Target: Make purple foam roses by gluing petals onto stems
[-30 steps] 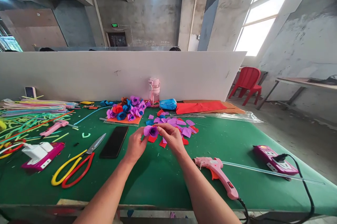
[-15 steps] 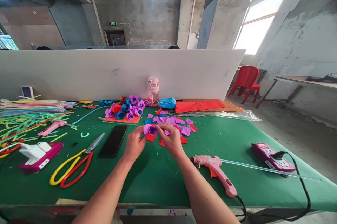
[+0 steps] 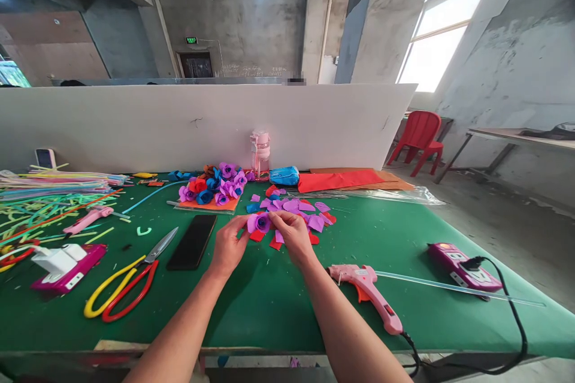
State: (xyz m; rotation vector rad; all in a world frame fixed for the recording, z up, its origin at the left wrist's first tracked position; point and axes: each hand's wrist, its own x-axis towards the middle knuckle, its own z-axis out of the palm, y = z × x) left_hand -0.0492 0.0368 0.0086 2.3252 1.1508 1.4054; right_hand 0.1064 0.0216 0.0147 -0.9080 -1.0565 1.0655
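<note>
A purple paper flower with a dark rolled centre is held up between my two hands over the green table. My left hand pinches its left side, fingers closed. On the flower's right edge, my right hand grips with thumb and fingertips. Loose purple and red paper petals lie just beyond and beside my right hand. Finished paper flowers in purple, blue, red and brown are heaped behind my left hand. To the right of my forearm rests a pink glue gun with a clear glue stick in its back.
Scissors and a black phone lie left of my hands. Power strips sit at both sides, one with a trailing black cord. Pipe cleaners spread at far left. A pink bottle stands by the white partition.
The flower has turned slightly in my fingers, and its dark centre faces me more. My right fingers have shifted a little along its petals. The view has moved only slightly.
</note>
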